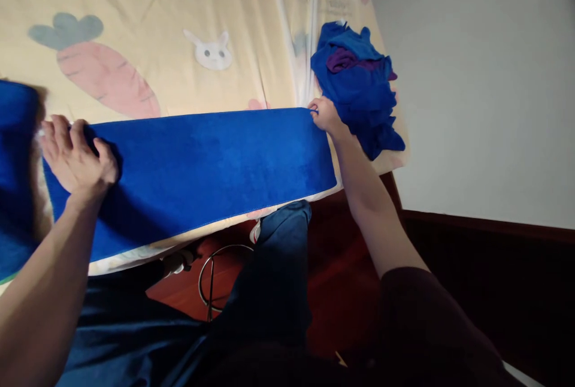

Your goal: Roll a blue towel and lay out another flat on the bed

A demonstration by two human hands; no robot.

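Note:
A long blue towel (215, 165) lies flat along the near edge of the bed-like surface, its upper edge running almost straight across. My left hand (78, 156) rests on the towel's left end, palm down with the fingers stretched out. At the opposite end, my right hand (326, 114) pinches the towel's upper right corner between thumb and fingers. Just beyond that hand sits a crumpled heap of blue cloths (359, 93), with a purple piece (344, 60) showing among them.
A cream sheet (242, 9) printed with carrots and rabbits covers the surface. Another blue cloth (15, 165) lies at the far left. A pale wall (485, 87) stands on the right. Below, a metal ring on a stand (200, 282) shows beside my legs on the reddish floor.

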